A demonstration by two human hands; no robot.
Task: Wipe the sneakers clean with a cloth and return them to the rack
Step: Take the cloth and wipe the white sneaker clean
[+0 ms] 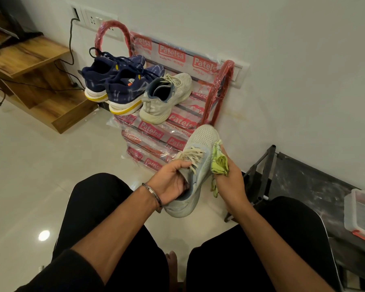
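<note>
The person sat facing a red shoe rack [220,85] that stood against the white wall, its shelves wrapped in clear plastic printed with red labels. The left hand [171,182] gripped a pale grey sneaker [200,152] at its collar, fingers tucked into the opening and thumb up by the loose cream laces, and held it in the air between the knees with the toe pointing at the rack. The right hand [230,175] clutched a bunched yellow-green cloth [219,161], pressed against the right side of that sneaker near the forefoot; a strip of the cloth dangled below the fingers.

On the rack's top shelf sat the matching grey sneaker [167,95], heel toward the camera, and just left of it, touching or nearly so, a pair of navy sneakers [116,85] with white and yellow soles.

A metal bangle [154,193] circled the left wrist. Both legs were in black trousers. To the left stood a wooden cabinet [30,60] with a black cable trailing from a wall socket [97,20] (the cable's far end lay on the pale tiled floor). To the right, a low dark stand [312,184] carried a clear lidded container [360,216] with red clips.
</note>
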